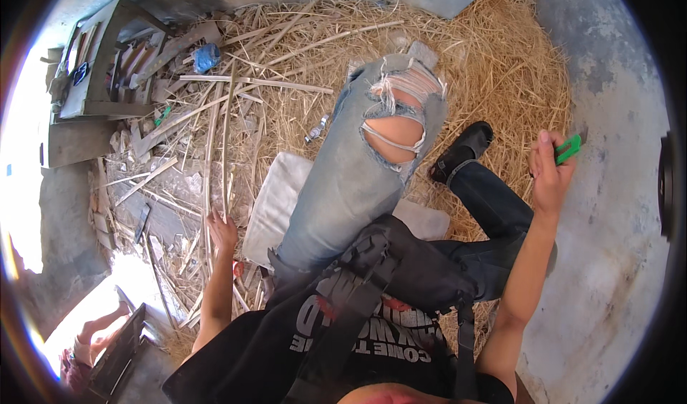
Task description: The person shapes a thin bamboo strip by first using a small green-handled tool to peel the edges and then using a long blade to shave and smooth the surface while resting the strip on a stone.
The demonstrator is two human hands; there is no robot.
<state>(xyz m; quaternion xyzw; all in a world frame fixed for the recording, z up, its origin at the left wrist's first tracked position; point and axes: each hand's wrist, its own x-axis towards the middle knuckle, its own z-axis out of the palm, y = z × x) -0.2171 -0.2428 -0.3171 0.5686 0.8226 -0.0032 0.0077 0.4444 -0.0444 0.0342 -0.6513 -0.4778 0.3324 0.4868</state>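
Observation:
My right hand [549, 171] is raised near the wall on the right, its fingers closed around a green utility knife [569, 148]. On the left, my left hand [222, 232] is low over the floor with its fingers stretched out. Its fingertips are at long, thin wooden strips [230, 128] that run away from me; whether they touch them is hard to make out. A pale folded cloth or sack [270, 207] lies between that hand and my bent leg in ripped jeans [336, 182].
Straw [515, 60] covers the floor ahead and right, up to a grey wall [615, 211]. A wooden frame [118, 60] stands far left near a blue plastic bag [207, 58]. Wood scraps litter the left side. Another person's arm [100, 325] shows at lower left.

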